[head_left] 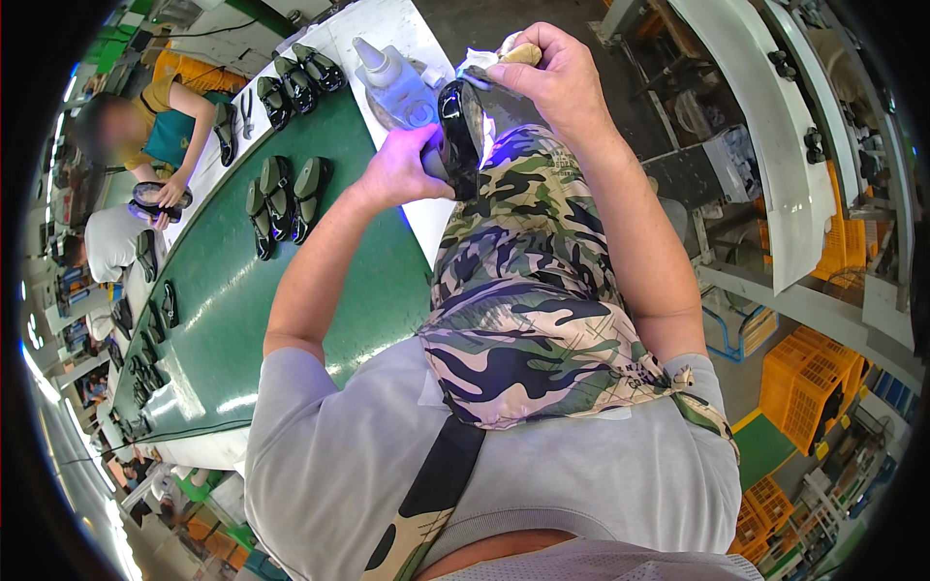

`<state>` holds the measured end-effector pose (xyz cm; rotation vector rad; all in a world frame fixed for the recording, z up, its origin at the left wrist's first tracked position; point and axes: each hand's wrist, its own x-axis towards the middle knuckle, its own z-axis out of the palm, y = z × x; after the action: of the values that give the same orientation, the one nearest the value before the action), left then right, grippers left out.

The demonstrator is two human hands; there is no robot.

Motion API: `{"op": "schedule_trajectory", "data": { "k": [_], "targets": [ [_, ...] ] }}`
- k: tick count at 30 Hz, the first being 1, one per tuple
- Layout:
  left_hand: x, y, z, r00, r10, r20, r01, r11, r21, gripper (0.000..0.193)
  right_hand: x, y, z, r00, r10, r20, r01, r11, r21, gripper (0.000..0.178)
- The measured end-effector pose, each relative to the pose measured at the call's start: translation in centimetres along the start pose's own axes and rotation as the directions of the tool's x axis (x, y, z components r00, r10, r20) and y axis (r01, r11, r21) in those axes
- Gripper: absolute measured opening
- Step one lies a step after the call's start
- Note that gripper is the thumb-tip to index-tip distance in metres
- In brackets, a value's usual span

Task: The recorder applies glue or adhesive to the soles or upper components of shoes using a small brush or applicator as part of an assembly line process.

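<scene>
My left hand [397, 172] grips a glossy black shoe [463, 136] by its lower end, holding it upright over the white table edge. My right hand [562, 82] is raised beyond the shoe's upper end, thumb and fingers pinched on a crumpled pale cloth [521, 55]. A dark piece shows below the thumb; I cannot tell what it is. Just past the shoe stands a translucent squeeze bottle [397, 89] with a pointed nozzle, lit blue. A camouflage apron [533, 290] covers my lap.
A green conveyor belt [368, 281] carries several black shoes [276, 198] on my left. More shoes [300, 79] and pliers [246, 111] lie on its white border. Across it, a person [145, 126] handles a shoe. Metal racks and orange crates [804, 387] stand at right.
</scene>
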<state>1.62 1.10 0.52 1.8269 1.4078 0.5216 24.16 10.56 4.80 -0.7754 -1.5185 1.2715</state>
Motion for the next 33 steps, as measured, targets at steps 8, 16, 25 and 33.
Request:
{"op": "schedule_trajectory", "data": {
  "k": [8,16,25,33],
  "targets": [
    [-0.4,0.1,-0.5,0.982,0.089,0.164,-0.052,0.974,-0.219,0.077,0.1,1.6,-0.7,0.999,0.029,-0.044,-0.025,0.996,0.091,0.018],
    [-0.3,0.0,-0.1,0.968,0.106,0.229,-0.014,0.928,-0.371,0.082,-0.2,1.5,-1.2,0.999,0.035,-0.003,-0.033,0.976,0.214,0.017],
    [-0.2,-1.3,0.7,0.951,0.089,0.296,0.064,0.881,-0.469,0.085,0.0,2.9,-1.5,0.983,-0.182,0.009,0.181,0.981,0.062,0.019],
    [-0.2,-0.3,1.6,0.951,-0.012,0.309,0.260,0.570,-0.779,0.089,-2.8,4.3,-1.2,0.980,-0.020,0.197,0.012,0.999,0.040,0.020]
  ]
}}
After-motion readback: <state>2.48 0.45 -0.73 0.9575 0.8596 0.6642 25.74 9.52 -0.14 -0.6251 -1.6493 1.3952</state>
